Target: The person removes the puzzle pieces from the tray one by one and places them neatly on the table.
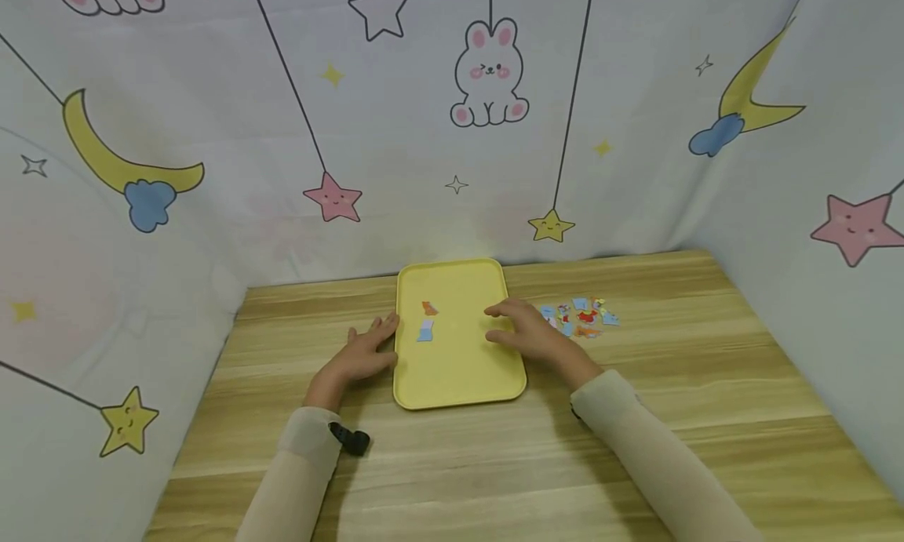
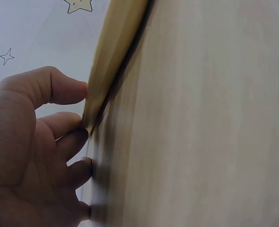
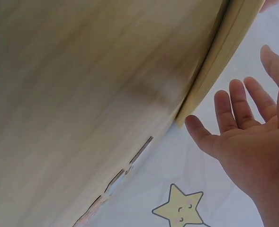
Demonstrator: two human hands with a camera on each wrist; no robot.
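Behind the table [image 1: 459, 471] hangs a printed cloth [image 1: 424, 134] with two moons [image 1: 106, 154], two pink stars [image 1: 333, 199], two yellow stars [image 1: 552, 226] and one whole rabbit [image 1: 489, 75]; on the table lie one tray [image 1: 459, 381] and, just right of it, one pile [image 1: 587, 317] of cut pieces, too jumbled to count; the right hand [image 1: 531, 336] hovers over the tray's right rim, hiding part of it, fingers loosely spread and holding nothing; the left hand [image 1: 362, 355] is unclenched, fingertips against the left rim; on the tray's left half lie one orange piece [image 1: 429, 308] and, nearer the person, one blue-and-pale patch [image 1: 425, 335], whether one piece or two I cannot tell; one black device [image 1: 350, 439] sits at the left cuff [image 1: 307, 431].
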